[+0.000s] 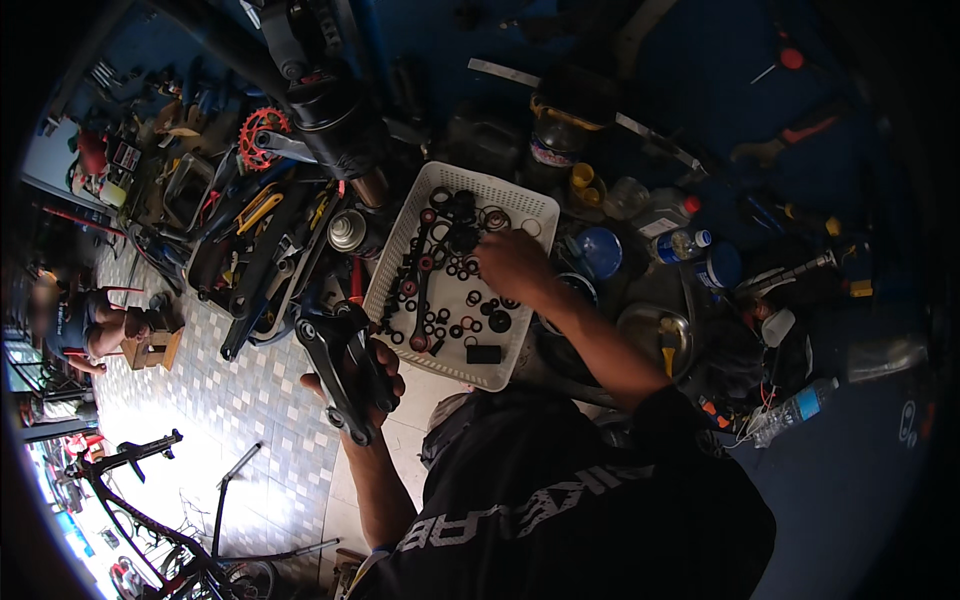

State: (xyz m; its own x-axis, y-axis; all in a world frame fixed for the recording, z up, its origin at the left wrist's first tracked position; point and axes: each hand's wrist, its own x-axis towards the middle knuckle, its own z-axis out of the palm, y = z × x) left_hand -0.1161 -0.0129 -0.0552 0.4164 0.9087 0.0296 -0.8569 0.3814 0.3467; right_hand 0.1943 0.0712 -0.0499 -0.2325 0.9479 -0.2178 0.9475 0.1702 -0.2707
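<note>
My left hand (390,378) is closed around a black bicycle suspension link (335,385), two flat arms with round holes at their ends. I hold it up beside the near left side of a white perforated plastic basket (490,382). Inside lie many small black rings, bearings and spacers, a dark link with reddish pivots (425,290), and a small black block (484,354). My right hand (515,268) reaches down among the parts at the basket's right side. Its fingers are bent, and their tips are too dark to show whether they pinch anything.
A spray can (347,232) stands left of the basket, beside a tray crammed with tools (265,225). Bottles (682,243), jars and a metal dish with a yellow brush (668,345) crowd the right. A bike frame (150,510) is at lower left; another person (90,325) sits far left.
</note>
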